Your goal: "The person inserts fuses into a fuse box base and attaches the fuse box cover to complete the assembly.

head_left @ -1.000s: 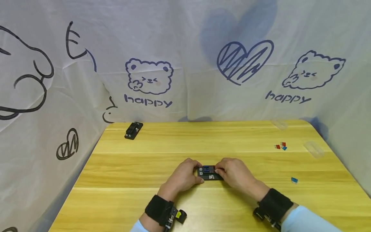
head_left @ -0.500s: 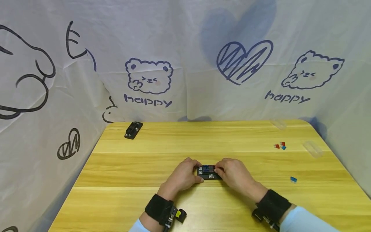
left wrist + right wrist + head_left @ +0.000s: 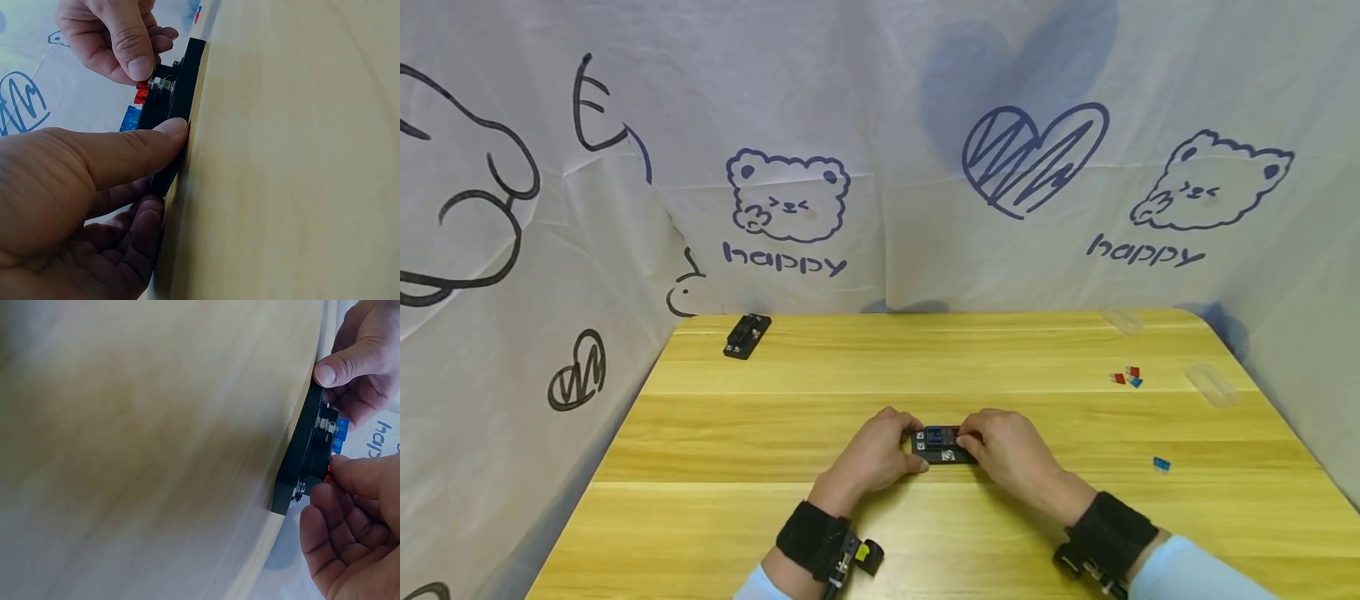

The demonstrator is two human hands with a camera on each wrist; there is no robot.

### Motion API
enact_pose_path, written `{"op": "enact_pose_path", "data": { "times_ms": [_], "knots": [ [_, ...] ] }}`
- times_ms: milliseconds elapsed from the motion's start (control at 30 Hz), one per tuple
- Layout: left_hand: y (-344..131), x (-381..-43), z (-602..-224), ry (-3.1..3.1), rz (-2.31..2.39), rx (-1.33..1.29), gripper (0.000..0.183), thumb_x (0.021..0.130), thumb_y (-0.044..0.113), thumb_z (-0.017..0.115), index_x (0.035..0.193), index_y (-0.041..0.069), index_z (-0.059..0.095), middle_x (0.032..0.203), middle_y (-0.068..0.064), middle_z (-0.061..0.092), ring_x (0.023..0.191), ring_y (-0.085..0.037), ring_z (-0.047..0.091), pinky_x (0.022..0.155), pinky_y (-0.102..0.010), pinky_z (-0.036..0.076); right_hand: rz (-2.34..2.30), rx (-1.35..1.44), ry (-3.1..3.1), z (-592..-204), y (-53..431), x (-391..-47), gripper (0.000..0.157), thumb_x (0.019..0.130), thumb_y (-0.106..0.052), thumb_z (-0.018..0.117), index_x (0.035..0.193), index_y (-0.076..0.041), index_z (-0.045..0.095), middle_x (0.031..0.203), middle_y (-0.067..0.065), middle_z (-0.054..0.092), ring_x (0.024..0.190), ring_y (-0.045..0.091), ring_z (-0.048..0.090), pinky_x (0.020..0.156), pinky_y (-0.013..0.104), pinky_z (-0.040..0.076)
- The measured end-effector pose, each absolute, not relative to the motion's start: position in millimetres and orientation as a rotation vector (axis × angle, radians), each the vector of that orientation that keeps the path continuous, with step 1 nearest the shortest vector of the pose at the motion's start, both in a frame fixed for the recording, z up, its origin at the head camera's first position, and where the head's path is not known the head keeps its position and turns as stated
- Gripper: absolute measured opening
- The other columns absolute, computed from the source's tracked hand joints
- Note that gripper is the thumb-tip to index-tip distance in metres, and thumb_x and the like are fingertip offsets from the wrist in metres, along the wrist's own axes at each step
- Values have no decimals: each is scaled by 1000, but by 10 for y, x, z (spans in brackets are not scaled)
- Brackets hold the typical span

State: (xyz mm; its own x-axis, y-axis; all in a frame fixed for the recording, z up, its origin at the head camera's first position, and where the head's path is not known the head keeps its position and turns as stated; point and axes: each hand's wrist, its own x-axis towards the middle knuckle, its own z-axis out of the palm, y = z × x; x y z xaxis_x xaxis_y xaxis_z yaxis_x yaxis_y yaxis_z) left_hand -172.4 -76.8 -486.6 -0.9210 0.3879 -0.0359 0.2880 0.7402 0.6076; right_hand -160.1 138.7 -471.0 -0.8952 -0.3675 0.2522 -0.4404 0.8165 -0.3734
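A black fuse block (image 3: 934,457) with metal screw terminals lies flat on the wooden table between both hands. My left hand (image 3: 874,454) grips its left end, thumb on the near edge and fingers behind. Blue blade fuses (image 3: 341,429) stand in the block's left half. Beside them, in the left wrist view, is a red blade fuse (image 3: 141,95). My right hand (image 3: 1011,446) pinches another red blade fuse (image 3: 142,83) at the top of the block, mostly hidden by the thumb and fingers. The block's right end is covered by this hand in the head view.
Another black fuse block (image 3: 747,336) sits at the table's back left. Two red blade fuses (image 3: 1117,378) and a blue one (image 3: 1136,382) lie at the right, with a single blue fuse (image 3: 1161,464) nearer. Clear plastic pieces (image 3: 1212,386) lie at the far right.
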Motion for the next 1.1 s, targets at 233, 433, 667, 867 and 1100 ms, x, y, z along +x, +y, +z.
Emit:
{"op": "enact_pose_path", "data": {
  "times_ms": [233,433,667,867,1100],
  "knots": [
    [-767,-1723,-4863,2776,930,538,49,76,31,81,118,13,64,99,0,55,83,-15,51,77,-33,46,665,614,-2826,-4707,1400,-1588,9,86,-19,73,92,-14,71,86,-1,67,74,10,59,64,33,51],
    [-767,-1727,-4862,2780,927,539,48,76,31,82,117,13,64,100,0,55,83,-15,51,78,-33,47,683,639,-2786,-4698,1411,-1602,15,87,-19,72,100,-13,73,90,0,68,78,11,61,67,34,53],
    [-771,-1722,-4870,2779,927,524,49,77,32,81,119,14,63,99,0,54,83,-15,50,78,-33,46,673,662,-2786,-4690,1410,-1620,10,85,-18,73,95,-14,76,85,-2,70,75,10,62,66,32,53],
    [-770,-1713,-4878,2784,925,523,49,76,32,81,118,14,64,100,0,55,84,-15,51,79,-33,46,688,668,-2781,-4704,1420,-1625,10,85,-17,74,94,-14,76,85,-2,70,75,10,62,65,33,53],
    [-769,-1714,-4876,2786,927,528,49,77,32,81,118,14,64,103,0,56,85,-14,51,80,-34,47,732,639,-2801,-4721,1461,-1603,12,87,-20,72,98,-15,75,90,-1,71,82,13,64,71,37,54]
  ]
}}
